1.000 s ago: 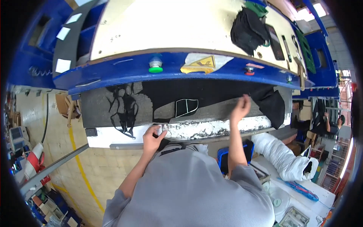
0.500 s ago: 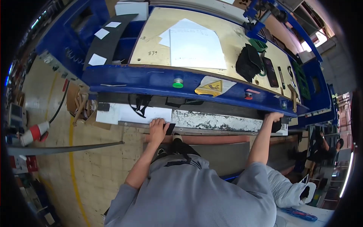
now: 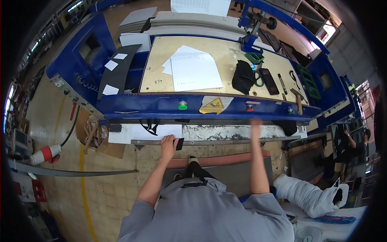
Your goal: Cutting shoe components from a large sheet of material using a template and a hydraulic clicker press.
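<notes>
My left hand [image 3: 169,148] rests at the front edge of the machine's bed, its fingers closed on a small black sheet piece [image 3: 180,144]. Motion smears my right hand [image 3: 255,125] at the lower edge of the blue press beam [image 3: 161,105], just under a red push button [image 3: 250,108]; its fingers cannot be made out. Left of that button, the beam carries a green push button [image 3: 182,105]. A black strap-like cut-out [image 3: 150,127] lies on white paper [image 3: 166,131] on the bed. Dark material [image 3: 285,127] sits near the bed's right end.
Papers [image 3: 195,72], a black pouch [image 3: 243,76], a phone [image 3: 269,81] and a hammer [image 3: 297,101] lie on the wooden machine top. A cardboard box of scraps [image 3: 96,137] stands on the floor at left. A white-wrapped roll [image 3: 310,195] lies at right; a person [image 3: 350,145] is beyond.
My right hand has moved left from the dark material at the bed's right end. My left hand keeps the black piece at the bed edge. The view has shifted, showing more behind the machine.
</notes>
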Tool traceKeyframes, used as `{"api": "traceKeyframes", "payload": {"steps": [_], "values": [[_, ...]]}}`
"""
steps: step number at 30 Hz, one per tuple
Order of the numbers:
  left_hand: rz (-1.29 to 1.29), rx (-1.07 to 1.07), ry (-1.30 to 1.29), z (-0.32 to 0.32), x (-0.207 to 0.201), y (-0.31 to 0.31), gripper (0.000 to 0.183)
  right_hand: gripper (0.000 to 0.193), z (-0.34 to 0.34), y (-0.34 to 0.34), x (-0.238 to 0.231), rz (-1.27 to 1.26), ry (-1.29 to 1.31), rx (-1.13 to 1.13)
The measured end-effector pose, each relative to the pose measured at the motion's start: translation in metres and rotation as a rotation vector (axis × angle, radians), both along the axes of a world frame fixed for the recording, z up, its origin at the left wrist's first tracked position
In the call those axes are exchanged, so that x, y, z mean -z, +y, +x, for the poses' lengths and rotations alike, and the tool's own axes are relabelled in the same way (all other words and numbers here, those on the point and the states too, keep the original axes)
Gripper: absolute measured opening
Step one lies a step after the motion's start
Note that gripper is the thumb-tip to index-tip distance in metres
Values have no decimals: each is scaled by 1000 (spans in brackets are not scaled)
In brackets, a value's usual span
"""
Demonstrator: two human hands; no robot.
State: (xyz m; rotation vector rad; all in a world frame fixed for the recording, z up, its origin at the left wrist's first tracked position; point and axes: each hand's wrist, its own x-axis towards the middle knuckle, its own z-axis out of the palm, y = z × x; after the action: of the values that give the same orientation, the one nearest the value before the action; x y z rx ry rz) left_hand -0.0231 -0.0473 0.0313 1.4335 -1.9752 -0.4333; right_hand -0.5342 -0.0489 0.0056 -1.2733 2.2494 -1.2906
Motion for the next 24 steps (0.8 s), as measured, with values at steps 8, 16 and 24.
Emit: {"api": "traceKeyframes", "payload": {"steps": [8, 16, 24], "values": [[21, -203, -66, 14, 9, 20, 19, 43, 251, 72, -9, 84, 594, -490], [40, -176, -165, 11, 10, 29, 25, 37, 247, 79, -14, 137, 621, -453], [498, -233, 248, 33, 2, 92, 35, 27, 257, 103, -48, 397, -14, -451]]}}
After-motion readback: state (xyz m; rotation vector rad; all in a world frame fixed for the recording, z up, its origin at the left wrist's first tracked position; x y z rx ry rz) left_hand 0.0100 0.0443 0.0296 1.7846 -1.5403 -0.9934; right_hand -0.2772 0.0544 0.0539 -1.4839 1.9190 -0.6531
